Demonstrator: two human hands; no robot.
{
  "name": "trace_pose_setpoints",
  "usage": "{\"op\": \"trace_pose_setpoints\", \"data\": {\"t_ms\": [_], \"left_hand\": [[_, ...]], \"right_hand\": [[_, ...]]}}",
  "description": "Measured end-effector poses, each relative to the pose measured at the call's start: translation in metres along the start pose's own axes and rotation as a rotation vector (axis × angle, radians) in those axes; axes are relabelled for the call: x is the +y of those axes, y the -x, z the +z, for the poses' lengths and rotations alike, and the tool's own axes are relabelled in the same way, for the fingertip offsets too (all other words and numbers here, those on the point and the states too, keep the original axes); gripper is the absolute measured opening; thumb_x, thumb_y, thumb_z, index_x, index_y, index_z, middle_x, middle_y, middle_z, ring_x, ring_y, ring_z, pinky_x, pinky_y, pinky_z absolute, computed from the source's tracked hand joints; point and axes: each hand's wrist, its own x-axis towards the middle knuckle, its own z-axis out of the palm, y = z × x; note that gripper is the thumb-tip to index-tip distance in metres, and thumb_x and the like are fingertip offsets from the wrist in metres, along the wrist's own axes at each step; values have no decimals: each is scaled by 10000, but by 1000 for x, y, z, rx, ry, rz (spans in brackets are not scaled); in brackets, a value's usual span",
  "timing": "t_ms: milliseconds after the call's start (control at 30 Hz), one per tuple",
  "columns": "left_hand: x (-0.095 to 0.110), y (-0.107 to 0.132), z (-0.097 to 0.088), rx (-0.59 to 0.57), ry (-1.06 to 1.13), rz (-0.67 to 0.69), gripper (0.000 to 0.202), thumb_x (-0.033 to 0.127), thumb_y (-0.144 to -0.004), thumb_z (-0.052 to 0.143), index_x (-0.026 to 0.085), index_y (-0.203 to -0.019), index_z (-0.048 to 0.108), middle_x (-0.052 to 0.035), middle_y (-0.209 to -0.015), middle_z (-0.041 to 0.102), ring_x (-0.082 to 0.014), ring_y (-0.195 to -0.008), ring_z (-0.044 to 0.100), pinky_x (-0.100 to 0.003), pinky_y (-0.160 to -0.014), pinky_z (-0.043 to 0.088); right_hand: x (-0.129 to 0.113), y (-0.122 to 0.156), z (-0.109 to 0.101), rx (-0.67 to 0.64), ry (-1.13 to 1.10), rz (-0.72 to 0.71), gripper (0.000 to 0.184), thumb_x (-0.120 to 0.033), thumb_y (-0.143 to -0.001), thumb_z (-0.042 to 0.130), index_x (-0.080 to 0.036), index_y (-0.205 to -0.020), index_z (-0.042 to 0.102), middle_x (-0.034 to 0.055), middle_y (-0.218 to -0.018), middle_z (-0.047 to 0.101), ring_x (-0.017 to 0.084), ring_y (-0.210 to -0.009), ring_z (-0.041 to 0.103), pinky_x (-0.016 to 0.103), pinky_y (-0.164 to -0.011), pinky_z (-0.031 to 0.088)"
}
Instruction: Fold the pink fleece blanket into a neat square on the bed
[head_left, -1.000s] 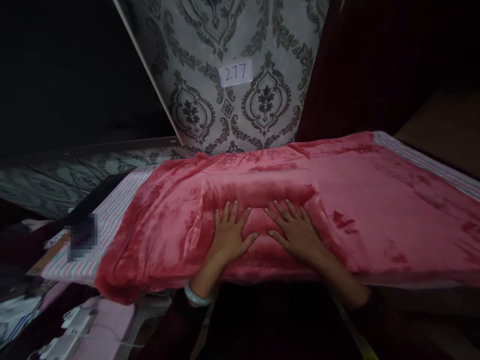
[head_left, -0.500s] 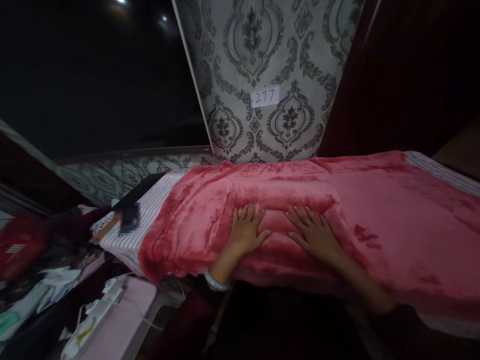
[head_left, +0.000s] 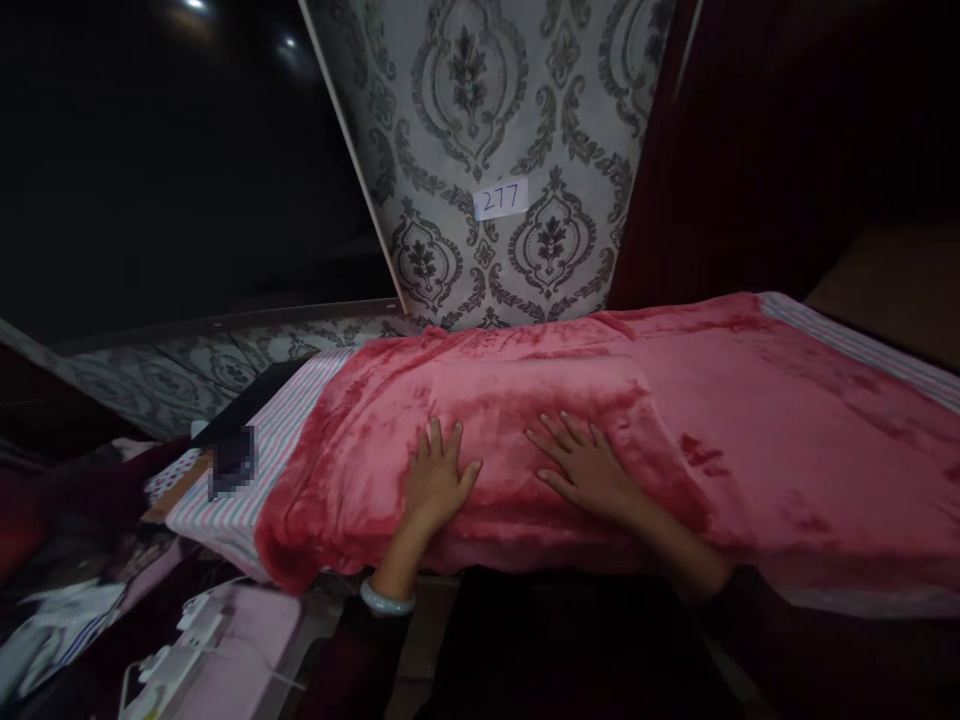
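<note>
A plush pink-red blanket [head_left: 757,440] is spread over a long surface. Its middle part is a flat, folded-looking section [head_left: 525,385], and both my palms rest there. My left hand [head_left: 435,485] lies flat with the fingers spread, a pale bangle [head_left: 387,598] round its wrist. To the right, my right hand [head_left: 589,465] also presses flat on the plush, fingers apart. Neither hand grips the fabric. Under the blanket's left end a striped sheet [head_left: 292,420] shows.
A pixelated dark object [head_left: 234,462] lies on the striped sheet. At lower left stands a pink surface [head_left: 247,640] bearing a white power strip [head_left: 187,650] with cords, beside piled clothes [head_left: 67,620]. Behind are a large dark screen [head_left: 187,170] and patterned wallpaper [head_left: 480,110] with a "277" label [head_left: 501,200].
My hands have slid over the blanket, and the folds and ridges between and around them look flatter. The view has shifted a little to the right.
</note>
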Motion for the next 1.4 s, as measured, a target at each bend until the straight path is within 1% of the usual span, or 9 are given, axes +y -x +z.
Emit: {"op": "trace_pose_setpoints", "data": {"t_ms": [133,267,367,467,667,867,1100,1267,1400], "left_hand": [[3,-6,-24,32,-43,-7,683,547,-995,491,168,-1563,458,-264,-1656,337,-465,-1551,263,-706,-1200,239],[45,-7,-40,121,2,231,600,444,-1018,478,184,-1558,466,-204,-1659,370,-370,-1578,254,-652,-1262,174],[84,1,-24,45,89,509,675,470,-984,559,268,-1605,389,-137,-1691,334,-356,-1582,249,-641,-1267,206],[102,11,9,47,115,560,772,523,-925,647,315,-1614,368,-136,-1709,288,-421,-1583,203,-727,-1227,215],[96,19,45,110,125,535,770,514,-892,691,367,-1592,407,-126,-1712,281,-434,-1579,208,-736,-1220,231],[92,20,46,143,152,555,774,524,-918,652,399,-1616,342,-96,-1737,209,-422,-1589,181,-713,-1223,249],[90,20,53,170,171,566,756,547,-927,622,418,-1614,337,-77,-1743,196,-409,-1600,146,-710,-1234,224],[94,20,49,181,181,553,732,544,-915,640,386,-1590,406,-111,-1713,285,-423,-1580,213,-696,-1236,217],[90,23,37,178,161,585,666,546,-935,612,322,-1549,485,-118,-1656,407,-389,-1543,324,-654,-1241,247]], "right_hand": [[24,-4,-26,-92,-111,-86,584,-561,-1052,400,-357,-1599,435,34,-1652,372,351,-1520,342,621,-1207,328],[50,-35,-58,5,-126,-12,560,-471,-1076,333,-305,-1598,449,74,-1617,430,336,-1512,364,611,-1212,323],[56,-67,-65,-69,-77,-24,572,-447,-1064,384,-290,-1613,420,98,-1653,361,358,-1543,284,664,-1196,295],[56,-89,-57,-175,-28,-151,574,-434,-1058,434,-290,-1613,414,94,-1689,277,345,-1565,223,663,-1219,228],[85,-111,-32,-204,-23,-328,640,-566,-1057,429,-340,-1645,318,84,-1711,213,365,-1573,183,722,-1196,179],[104,-137,-23,-213,-34,-180,682,-594,-1060,359,-269,-1658,311,117,-1685,294,351,-1537,304,619,-1195,313],[100,-133,-16,-120,-34,-175,643,-544,-1068,324,-245,-1635,374,90,-1658,361,308,-1509,375,537,-1216,336],[99,-135,-22,-179,27,-160,655,-526,-1074,311,-207,-1646,346,108,-1676,317,297,-1531,333,521,-1236,313],[82,-143,-36,-241,93,-123,641,-521,-1071,333,-244,-1650,334,122,-1687,288,337,-1551,273,620,-1217,288]]}}
